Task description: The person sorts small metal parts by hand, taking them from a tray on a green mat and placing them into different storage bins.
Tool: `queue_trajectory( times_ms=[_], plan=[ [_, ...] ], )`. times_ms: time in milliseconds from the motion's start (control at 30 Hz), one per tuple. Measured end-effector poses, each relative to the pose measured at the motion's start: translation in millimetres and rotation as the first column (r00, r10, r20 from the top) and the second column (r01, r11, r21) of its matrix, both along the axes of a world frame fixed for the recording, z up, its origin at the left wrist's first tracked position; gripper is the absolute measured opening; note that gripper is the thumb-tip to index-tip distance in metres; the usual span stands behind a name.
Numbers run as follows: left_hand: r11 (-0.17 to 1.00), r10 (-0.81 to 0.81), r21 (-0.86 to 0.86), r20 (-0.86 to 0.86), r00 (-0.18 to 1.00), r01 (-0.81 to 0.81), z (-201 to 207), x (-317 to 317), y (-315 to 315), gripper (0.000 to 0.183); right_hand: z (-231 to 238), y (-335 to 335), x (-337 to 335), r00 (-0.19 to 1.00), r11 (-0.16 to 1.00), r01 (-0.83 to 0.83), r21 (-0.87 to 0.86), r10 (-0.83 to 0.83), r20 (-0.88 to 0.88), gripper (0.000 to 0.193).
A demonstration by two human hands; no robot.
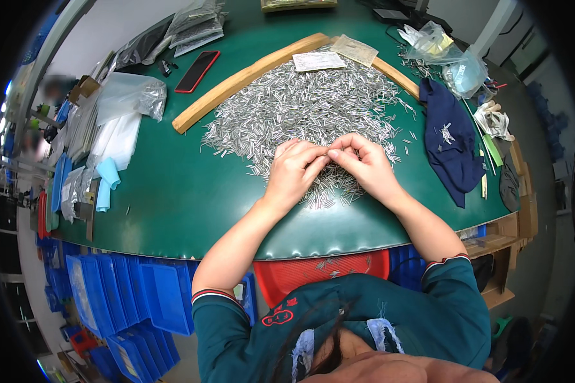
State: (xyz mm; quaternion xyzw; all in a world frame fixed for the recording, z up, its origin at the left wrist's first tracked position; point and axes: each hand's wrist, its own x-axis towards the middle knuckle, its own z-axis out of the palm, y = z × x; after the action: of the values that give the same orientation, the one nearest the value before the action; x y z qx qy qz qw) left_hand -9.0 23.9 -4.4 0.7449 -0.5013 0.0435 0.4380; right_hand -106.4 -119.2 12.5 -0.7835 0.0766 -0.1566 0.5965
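A broad heap of small silvery metal pins [300,102] spreads over the green tabletop in front of me. Above its near part my left hand [296,165] and my right hand [362,159] meet, fingertips pinched together. Whatever sits between the fingertips is too small to make out, perhaps hidden by the fingers. Pins lie under and around both hands. Two wooden bars [252,80] border the heap's far side at an angle. Two paper slips [318,60] rest on the far end of the heap.
A red-edged phone [197,71] and plastic bags [131,96] lie to the left. At the right is a dark blue cloth [450,140] with a few pins on it. Below the table's near edge are a red tray [281,281] and stacked blue bins [166,297].
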Motion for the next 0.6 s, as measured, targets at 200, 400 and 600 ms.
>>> queue_trajectory(
  times_ms=[200, 400, 600],
  plan=[
    [1.0, 0.004, 0.025, -0.039, 0.999, -0.003, 5.5, 2.4, -2.4, 0.011, 0.6, -48.3, 8.4, 0.995, 0.28, 0.045, 0.959, -0.099, -0.018, 0.015],
    [1.0, 0.001, 0.017, -0.029, 1.0, -0.001, 9.3, -1.2, -2.4, 0.011, -1.4, -107.6, -2.7, 0.776, 0.03, -0.038, 0.999, -0.629, 0.048, 0.017],
    [1.0, 0.008, 0.021, -0.018, 1.0, -0.007, 7.7, 0.8, -1.7, 0.012, 3.8, -83.4, 2.8, 0.897, 0.152, -0.035, 0.988, -0.432, 0.098, 0.017]
  ],
)
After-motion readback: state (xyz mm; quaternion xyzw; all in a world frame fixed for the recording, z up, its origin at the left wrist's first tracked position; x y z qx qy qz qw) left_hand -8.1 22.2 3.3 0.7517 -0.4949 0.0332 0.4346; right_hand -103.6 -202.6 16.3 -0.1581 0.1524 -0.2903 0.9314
